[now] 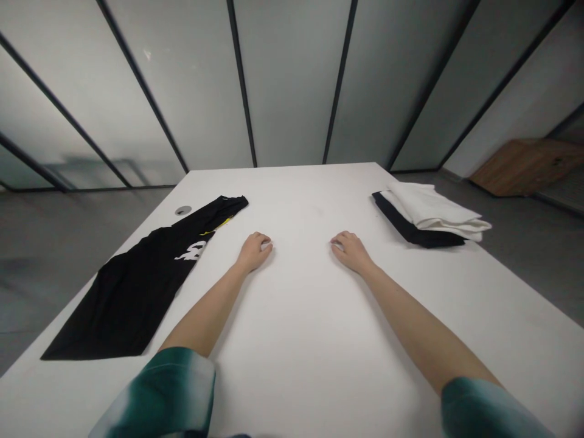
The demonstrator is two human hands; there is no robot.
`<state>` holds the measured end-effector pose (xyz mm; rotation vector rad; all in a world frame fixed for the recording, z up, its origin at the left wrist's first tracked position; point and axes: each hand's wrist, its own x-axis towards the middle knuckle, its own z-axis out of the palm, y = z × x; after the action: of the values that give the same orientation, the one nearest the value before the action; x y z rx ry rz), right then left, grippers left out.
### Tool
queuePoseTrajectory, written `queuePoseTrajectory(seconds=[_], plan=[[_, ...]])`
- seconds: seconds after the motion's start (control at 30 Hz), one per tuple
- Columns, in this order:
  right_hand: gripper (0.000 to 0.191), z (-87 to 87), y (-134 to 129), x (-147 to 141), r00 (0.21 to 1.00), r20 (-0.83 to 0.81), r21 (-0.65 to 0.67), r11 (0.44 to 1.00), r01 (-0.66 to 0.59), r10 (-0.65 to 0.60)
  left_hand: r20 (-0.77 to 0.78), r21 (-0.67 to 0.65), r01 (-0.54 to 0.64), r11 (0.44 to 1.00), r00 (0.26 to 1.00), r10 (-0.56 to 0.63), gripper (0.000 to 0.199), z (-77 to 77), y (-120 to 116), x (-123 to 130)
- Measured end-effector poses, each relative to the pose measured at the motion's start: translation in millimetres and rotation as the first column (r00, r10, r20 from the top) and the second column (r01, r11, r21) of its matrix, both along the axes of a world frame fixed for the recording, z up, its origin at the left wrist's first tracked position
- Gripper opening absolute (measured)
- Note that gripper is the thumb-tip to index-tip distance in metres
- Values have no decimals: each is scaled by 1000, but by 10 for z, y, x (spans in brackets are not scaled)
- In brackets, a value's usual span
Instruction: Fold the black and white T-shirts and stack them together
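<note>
My left hand [254, 251] rests on the white table [296, 328], its fingers loosely curved and the thumb a little apart, holding nothing. To the left of it lies a black T-shirt [141, 286] with a white and yellow print, spread lengthwise and apparently folded over along its right side. My right hand [351, 251] is also on the tabletop, loosely curved, with a gap between thumb and fingers and nothing in it. Beyond it to the right is a pile: folded white cloth [429, 205] on top of folded black cloth [399, 224]. Neither hand touches any fabric.
A round grey cable grommet [183, 210] is set into the tabletop near the left edge, beside the T-shirt's far end. Frosted glass panels [292, 79] with dark frames stand behind the table. A brown wooden piece of furniture [524, 164] is at the far right on the grey floor.
</note>
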<state>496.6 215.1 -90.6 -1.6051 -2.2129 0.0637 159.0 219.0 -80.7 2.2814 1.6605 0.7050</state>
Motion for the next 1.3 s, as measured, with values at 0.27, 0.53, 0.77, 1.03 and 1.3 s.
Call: queuePoseTrajectory(seconds=[0.27, 0.53, 0.77, 1.03, 1.3], plan=[[24, -50, -1, 43, 998, -41, -2, 999, -45, 45, -95, 5, -197, 980, 976, 197, 34, 24, -64, 4], [24, -60, -7, 29, 996, -82, -10, 999, -34, 33, -340, -47, -339, 940, 890, 304, 58, 236, 135, -426], [24, -59, 11, 11, 997, -77, -11, 1000, -15, 14, -405, -47, -673, 738, 688, 602, 76, 360, 201, -1342], [25, -5, -8, -41, 999, -49, -39, 999, 20, -22, -370, -56, -676, 734, 697, 614, 52, 385, 154, -1007], [25, -16, -22, -37, 997, -79, -39, 999, 15, -18, -267, -176, -286, 942, 935, 234, 46, 393, -45, 223]])
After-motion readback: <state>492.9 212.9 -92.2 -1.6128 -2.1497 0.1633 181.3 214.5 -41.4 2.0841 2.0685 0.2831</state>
